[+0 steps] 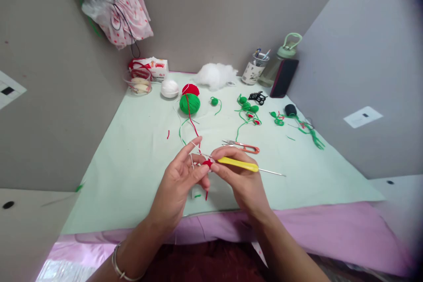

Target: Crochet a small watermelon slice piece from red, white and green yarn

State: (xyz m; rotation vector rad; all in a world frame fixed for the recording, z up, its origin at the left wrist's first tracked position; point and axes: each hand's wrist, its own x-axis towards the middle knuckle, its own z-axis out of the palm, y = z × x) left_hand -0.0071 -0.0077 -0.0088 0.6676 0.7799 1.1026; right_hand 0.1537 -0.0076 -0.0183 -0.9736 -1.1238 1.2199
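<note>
Between both hands, tiny red crochet piece (207,163) (yellow-handled hook (238,164) beside).

Small red crochet piece (207,163): pinched between fingertips of left hand (180,180) and right hand (243,178), held above mint table cover. Crochet hook (238,164): yellow handle, thin metal shaft, approx. horizontal, gripped in right hand, one end at red piece. Red yarn strand (192,124): running from piece over left index finger back to yarn balls; short tail hanging below.
</note>
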